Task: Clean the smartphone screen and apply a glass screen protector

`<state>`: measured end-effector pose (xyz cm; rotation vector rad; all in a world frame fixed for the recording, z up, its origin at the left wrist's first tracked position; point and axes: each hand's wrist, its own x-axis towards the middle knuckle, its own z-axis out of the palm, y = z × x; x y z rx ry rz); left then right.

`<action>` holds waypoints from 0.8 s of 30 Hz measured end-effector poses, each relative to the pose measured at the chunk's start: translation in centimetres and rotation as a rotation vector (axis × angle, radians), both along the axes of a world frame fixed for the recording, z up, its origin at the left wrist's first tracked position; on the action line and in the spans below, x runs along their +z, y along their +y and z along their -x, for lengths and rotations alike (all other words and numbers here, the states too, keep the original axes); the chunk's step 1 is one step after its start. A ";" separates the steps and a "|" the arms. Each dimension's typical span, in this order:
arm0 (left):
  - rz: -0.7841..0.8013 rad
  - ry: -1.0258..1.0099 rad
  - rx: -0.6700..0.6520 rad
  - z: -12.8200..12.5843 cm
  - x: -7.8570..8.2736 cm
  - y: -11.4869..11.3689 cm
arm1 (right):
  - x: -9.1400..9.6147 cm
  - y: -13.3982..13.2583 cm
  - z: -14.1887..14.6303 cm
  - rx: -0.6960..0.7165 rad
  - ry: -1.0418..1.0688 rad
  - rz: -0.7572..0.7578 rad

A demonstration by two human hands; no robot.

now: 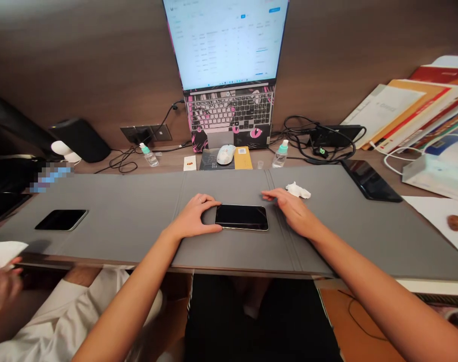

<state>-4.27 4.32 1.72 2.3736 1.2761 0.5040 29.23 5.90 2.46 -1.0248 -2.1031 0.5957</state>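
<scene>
A black phone (pixel 241 217) lies flat, screen up, in the middle of the grey desk mat (pixel 131 211). My left hand (pixel 195 216) curls around the phone's left end, thumb and fingers touching its edges. My right hand (pixel 291 208) rests flat on the mat just right of the phone, fingers stretched out and holding nothing. A crumpled white tissue (pixel 298 190) lies just beyond my right fingertips.
A second phone (pixel 62 219) lies on the mat's left side and a dark tablet (pixel 370 180) at the right. Behind are a propped laptop (pixel 229 80), a mouse (pixel 225 154), two small bottles (pixel 280 154), cables and stacked folders (pixel 413 113). Another person's hand (pixel 0 286) holds white paper at lower left.
</scene>
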 end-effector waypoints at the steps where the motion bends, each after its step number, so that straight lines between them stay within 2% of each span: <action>1: -0.002 0.005 0.006 0.0 0.0 0.0 | 0.0 0.0 0.1 0.008 -0.006 0.004; 7: -0.012 -0.005 -0.001 0.0 -0.1 0.0 | 0.2 0.2 0.6 0.014 -0.078 0.004; 15: -0.012 -0.025 -0.021 0.0 0.0 0.1 | 0.9 -0.3 0.5 0.106 -0.157 -0.009; 24: -0.011 -0.053 -0.014 -0.2 0.1 -0.1 | 0.8 -0.3 0.3 0.101 -0.231 -0.018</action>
